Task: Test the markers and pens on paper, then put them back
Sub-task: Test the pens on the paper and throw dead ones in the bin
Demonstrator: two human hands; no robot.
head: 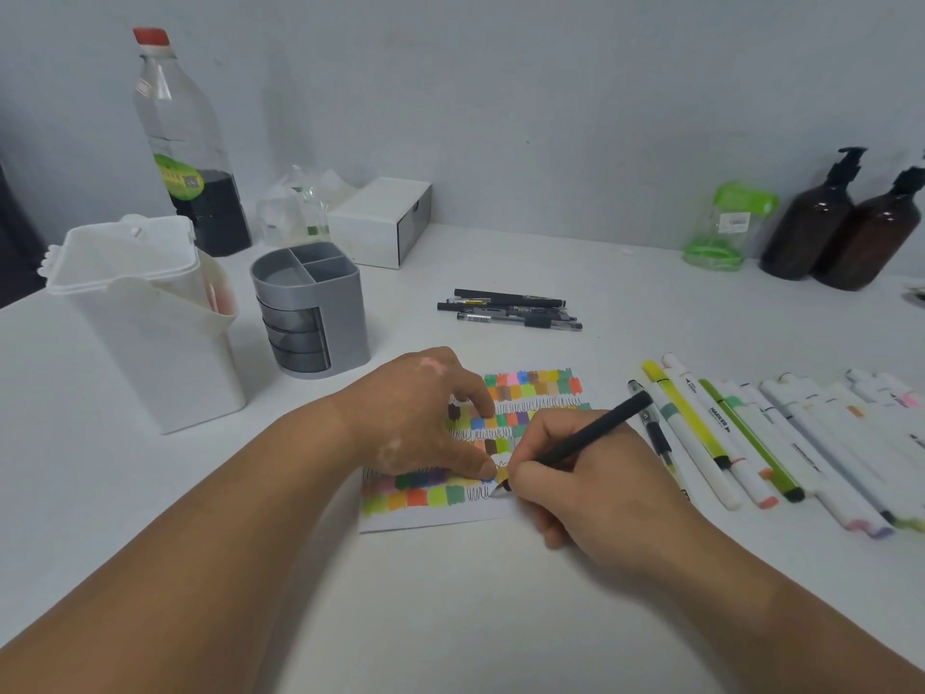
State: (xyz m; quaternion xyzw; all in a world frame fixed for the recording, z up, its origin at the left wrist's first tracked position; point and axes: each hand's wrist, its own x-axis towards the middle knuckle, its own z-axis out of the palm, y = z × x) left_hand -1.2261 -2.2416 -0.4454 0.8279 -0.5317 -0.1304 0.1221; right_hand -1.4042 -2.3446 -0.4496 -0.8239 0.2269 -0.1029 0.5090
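- A white tub (150, 323) with its lid tipped back and a grey desk organiser (313, 313) are stood just beside each other at the left, judged to be where everything is to be put back; something pink is glimpsed inside the tub
- The left hand (425, 418) is laid on the paper (430, 518) with fingers spread and pressed down, nothing gripped, seemingly so that the sheet is kept from sliding
- The paper is nearly filled with colour patches and rows of black squiggles, so little room is left for testing
- A small pile of black pens (510, 310) is left beyond the paper, apart from it
- A black pen (590, 433) is gripped in the right hand (590, 483) in a writing hold, its tip set on the bottom row, just beside the left thumb
- A row of markers (751, 443) is laid side by side right of the paper, near the writing hand
- Two brown pump bottles (841, 227) are kept at the far right, out of the way
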